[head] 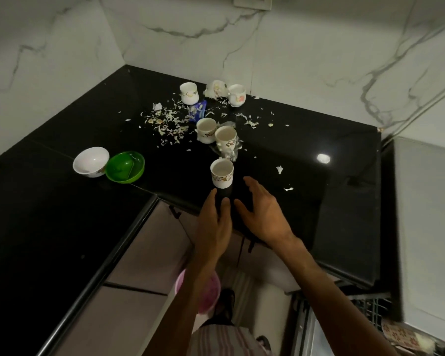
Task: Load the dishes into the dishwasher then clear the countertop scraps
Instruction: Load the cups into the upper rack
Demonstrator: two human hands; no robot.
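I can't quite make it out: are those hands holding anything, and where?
Nothing is held. Both hands, left and right, are open, fingers near the nearest cup without touching it.

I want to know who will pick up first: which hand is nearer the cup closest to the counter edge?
Left. The left hand reaches just below the nearest cup, fingertips close under its base. The right hand is open, off to the cup's right and lower.

Black countertop [306, 140]: cups [222, 173], bowls [125, 167], scraps [165, 124]

Dim, greenish indoor light. One glare spot on the glossy black countertop [323, 158]. Wide-angle bending at edges; slightly soft throughout.
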